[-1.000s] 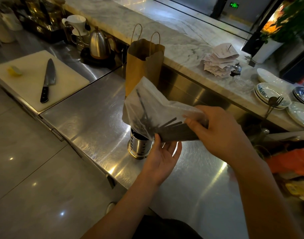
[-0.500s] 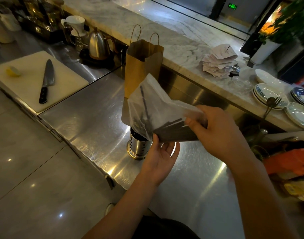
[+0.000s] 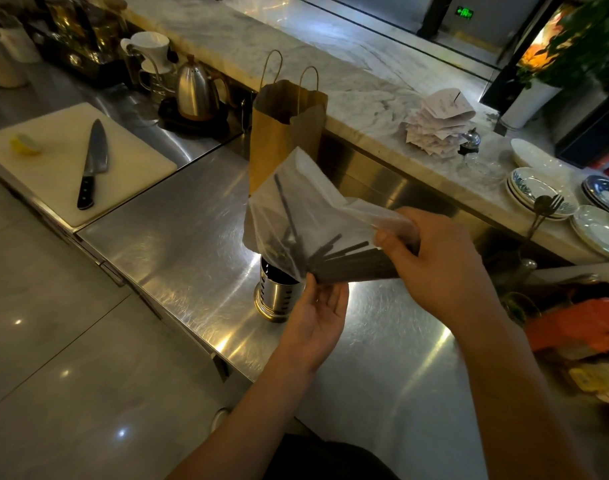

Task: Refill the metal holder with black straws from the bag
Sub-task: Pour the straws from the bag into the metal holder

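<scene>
A clear plastic bag [image 3: 306,206] with several black straws [image 3: 344,263] inside hangs over the steel counter. My right hand [image 3: 434,261] grips the bag's right end. Beneath the bag's lower edge, my left hand [image 3: 318,315] reaches up with its fingers at the plastic near the straw ends. The perforated metal holder [image 3: 278,296] stands upright on the counter just left of my left hand, and the bag's left corner covers part of its mouth. Loose straws inside the bag point up and left.
A brown paper bag [image 3: 282,133] stands behind the holder. To the left lies a white cutting board [image 3: 54,168] with a knife [image 3: 92,164] and a lemon piece. A kettle [image 3: 195,91] sits at the back. Stacked plates [image 3: 542,192] and receipts [image 3: 438,126] rest on the marble ledge.
The bag's upper left part has lifted and folded more upright. Both hands have stayed at nearly the same place.
</scene>
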Demonstrator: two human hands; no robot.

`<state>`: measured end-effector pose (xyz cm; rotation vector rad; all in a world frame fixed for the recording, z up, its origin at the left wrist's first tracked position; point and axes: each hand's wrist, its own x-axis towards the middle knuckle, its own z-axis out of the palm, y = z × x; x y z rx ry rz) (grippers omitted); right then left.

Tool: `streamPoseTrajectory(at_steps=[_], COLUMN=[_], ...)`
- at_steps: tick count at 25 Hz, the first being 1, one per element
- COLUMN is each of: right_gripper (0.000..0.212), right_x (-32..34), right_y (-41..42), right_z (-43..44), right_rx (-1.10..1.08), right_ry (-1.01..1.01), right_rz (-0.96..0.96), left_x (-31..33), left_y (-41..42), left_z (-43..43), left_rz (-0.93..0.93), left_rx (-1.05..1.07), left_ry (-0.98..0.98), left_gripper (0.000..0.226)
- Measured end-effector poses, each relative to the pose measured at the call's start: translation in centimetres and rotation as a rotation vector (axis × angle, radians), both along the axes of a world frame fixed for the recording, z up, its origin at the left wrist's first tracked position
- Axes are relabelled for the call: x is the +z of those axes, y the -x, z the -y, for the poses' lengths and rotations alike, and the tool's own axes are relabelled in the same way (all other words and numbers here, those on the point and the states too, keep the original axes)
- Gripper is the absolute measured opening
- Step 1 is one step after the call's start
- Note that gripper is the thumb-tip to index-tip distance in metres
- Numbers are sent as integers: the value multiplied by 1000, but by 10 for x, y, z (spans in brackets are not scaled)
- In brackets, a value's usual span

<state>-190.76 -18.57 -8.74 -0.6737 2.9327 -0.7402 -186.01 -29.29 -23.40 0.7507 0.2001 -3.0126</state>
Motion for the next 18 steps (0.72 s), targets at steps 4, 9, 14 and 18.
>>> streamPoseTrajectory(at_steps=[4, 9, 14, 18], right_gripper=[28, 31, 38, 49], right_x=[1, 2, 3, 5], right_y=[0, 5, 6, 6], right_z=[3, 5, 5, 5], right_rx=[7, -1, -11, -16], right_ry=[-25, -42, -53, -46], right_rz=[2, 3, 15, 17], left_x=[0, 1, 4, 2], left_y=[0, 1, 1, 2], left_z=[-1, 0, -1, 0], left_rz=[44, 53, 65, 71], left_rx=[24, 40, 72, 75], left_ry=[-50, -33, -73, -101], left_gripper=[23, 26, 25, 20])
